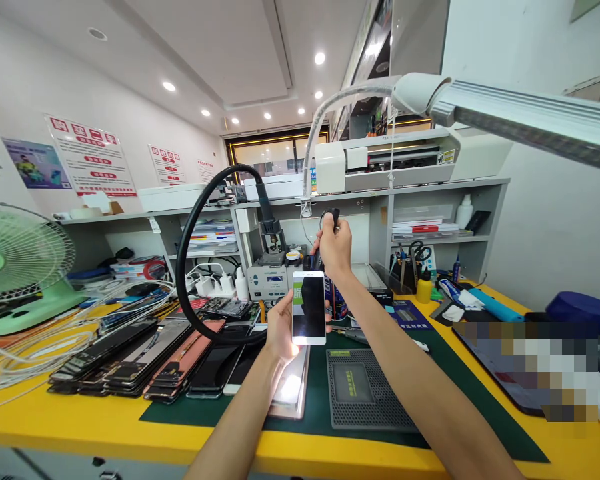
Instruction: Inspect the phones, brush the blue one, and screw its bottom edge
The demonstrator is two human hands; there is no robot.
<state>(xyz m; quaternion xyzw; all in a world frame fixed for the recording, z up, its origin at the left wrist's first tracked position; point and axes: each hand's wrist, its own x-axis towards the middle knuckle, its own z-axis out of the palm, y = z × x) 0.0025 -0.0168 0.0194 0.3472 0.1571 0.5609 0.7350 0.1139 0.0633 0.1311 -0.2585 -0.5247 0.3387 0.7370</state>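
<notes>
My left hand (pixel 281 327) holds a white-framed smartphone (pixel 309 323) upright over the desk, screen facing me. The screen is dark, with a green patch on its left side. Behind and above the phone, my right hand (pixel 336 245) is closed round a black stick-like thing (pixel 334 213), whose end sticks out above the thumb. Its lower part is mostly hidden by the hand and phone, so I cannot tell its kind. Below my left hand, a pale phone (pixel 291 390) lies on the green mat (pixel 320 413), reflecting light.
Stacks of phone screens (pixel 145 353) line the left. A grey perforated pad (pixel 370 413) lies right of centre. A soldering or hot-air station (pixel 267 283) with a looping black hose (pixel 183 267) stands behind. A green fan (pixel 25 267) is far left; a lamp (pixel 520 120) reaches in overhead.
</notes>
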